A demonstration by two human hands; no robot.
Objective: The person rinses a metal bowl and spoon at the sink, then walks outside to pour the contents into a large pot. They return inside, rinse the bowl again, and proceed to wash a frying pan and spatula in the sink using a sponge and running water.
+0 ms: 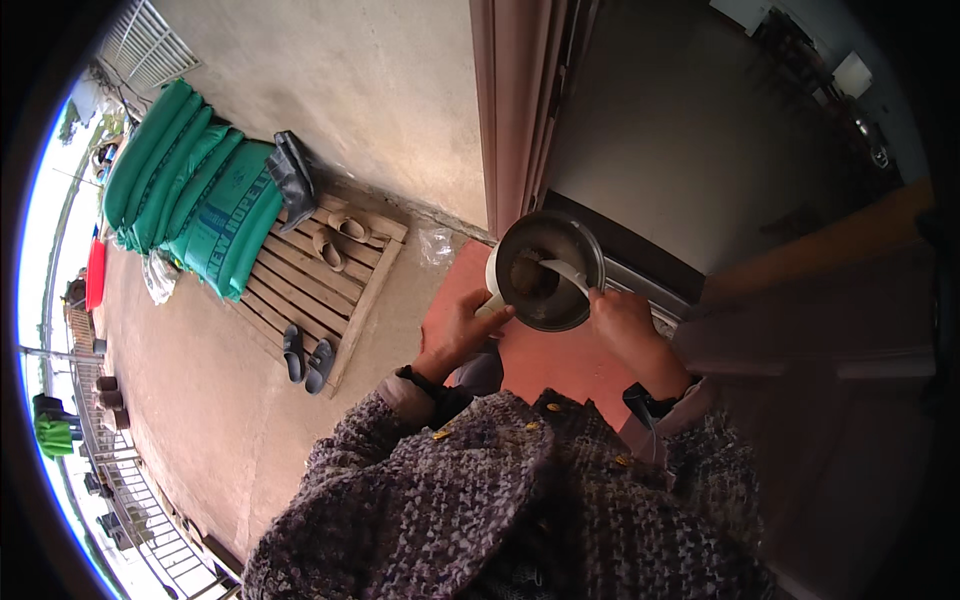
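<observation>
My left hand [465, 330] grips the pale handle of a dark-lined cooking pot [562, 311] with a light outer wall. The pot is held in front of me above a red mat, and some brown, grainy matter lies at its bottom. In my right hand [626, 326], at the pot's right rim, is a pale spoon or spatula [568, 271], its end reaching into the pot near the brown matter. The shape of its tip cannot be told exactly.
A door frame [514, 112] and raised threshold [622, 240] stand ahead, an opened door [810, 315] at right. To the left, a wooden slatted pallet [300, 289] bears stacked green sacks [225, 214], black boots [291, 180], beige clogs [328, 250] and dark slippers [319, 366]. A railing [139, 495] runs far left.
</observation>
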